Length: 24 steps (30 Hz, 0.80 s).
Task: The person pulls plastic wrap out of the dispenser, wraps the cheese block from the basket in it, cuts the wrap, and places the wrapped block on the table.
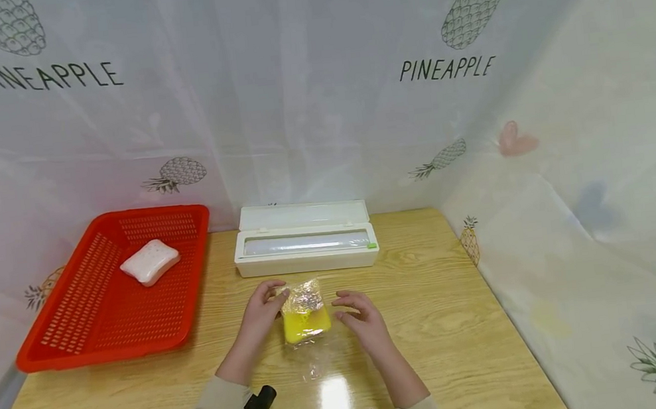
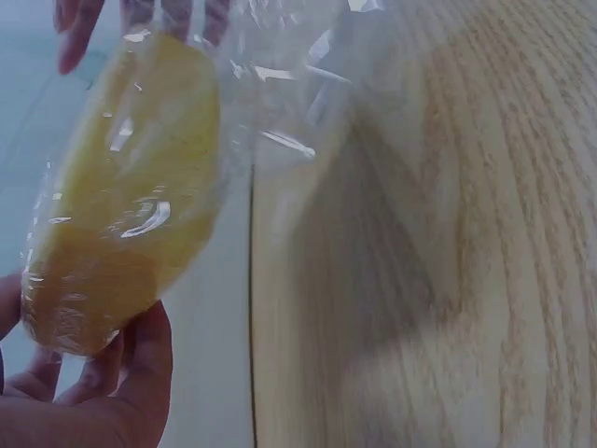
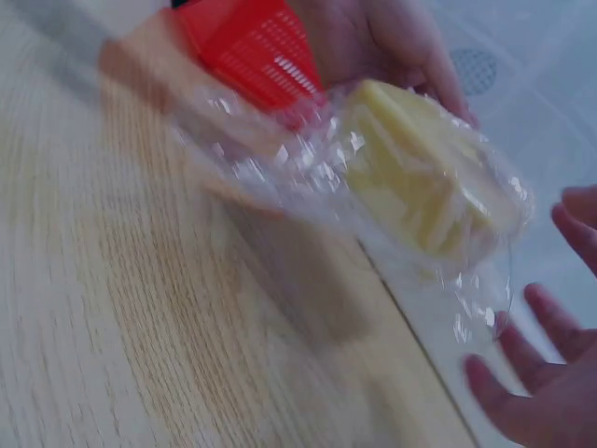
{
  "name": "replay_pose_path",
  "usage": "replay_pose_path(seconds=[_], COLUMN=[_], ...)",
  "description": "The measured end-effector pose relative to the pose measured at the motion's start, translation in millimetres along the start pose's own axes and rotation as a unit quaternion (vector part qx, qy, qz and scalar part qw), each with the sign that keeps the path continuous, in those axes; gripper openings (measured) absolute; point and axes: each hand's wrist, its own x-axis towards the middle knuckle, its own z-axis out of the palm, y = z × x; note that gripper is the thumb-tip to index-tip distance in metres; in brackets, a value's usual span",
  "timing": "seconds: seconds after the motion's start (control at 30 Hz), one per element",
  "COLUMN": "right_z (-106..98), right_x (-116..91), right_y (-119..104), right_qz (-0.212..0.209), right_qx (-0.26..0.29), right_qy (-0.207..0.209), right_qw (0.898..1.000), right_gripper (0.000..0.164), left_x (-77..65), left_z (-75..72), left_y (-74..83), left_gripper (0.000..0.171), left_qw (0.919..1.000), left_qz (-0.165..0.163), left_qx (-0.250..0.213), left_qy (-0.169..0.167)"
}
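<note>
A yellow block [image 1: 296,328] with rounded corners is wrapped in crinkled clear cling film [image 1: 304,295], raised above the table in the head view. My left hand [image 1: 263,314] grips its left end, thumb on one side and fingers on the other. Loose film [image 3: 298,159] trails from the block in the right wrist view. Beside the block, my right hand [image 1: 367,323] has its fingers spread and loosely bent. Its fingertips come close to the film's edge; whether they touch it I cannot tell. What the block is made of is unclear under the film.
On the left stands a red plastic basket [image 1: 194,298] with a white, pillow-shaped block [image 1: 150,262] in it. A white cling film dispenser [image 1: 307,263], lid raised and roll inside, sits at the table's back edge. Pineapple-print curtains [image 1: 293,101] hang behind and beside the wooden table [image 1: 455,324].
</note>
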Motion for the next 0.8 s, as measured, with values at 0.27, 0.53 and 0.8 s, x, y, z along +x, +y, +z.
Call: replay_pose_path(seconds=[0.27,0.53,0.8], right_z=[-2,6,7], right_x=[12,23,29], right_y=[39,53,51], right_qz=[0.069,0.101,0.132], right_qx=[0.102,0.102,0.117], right_qy=[-0.045,0.031,0.075], right_qw=[0.991,0.989,0.981], right_gripper=[0.03,0.029,0.033], left_x=[4.8,-0.9,-25.7], left_z=[12.3,12.4,12.0], left_y=[-14.5,-25.0,-47.5], left_gripper=[0.042,0.052,0.051], left_qw=[0.9993,0.9994,0.9969], left_qz=[-0.007,-0.031,-0.077], left_qx=[0.032,0.016,-0.015], left_qy=[-0.019,0.006,-0.009])
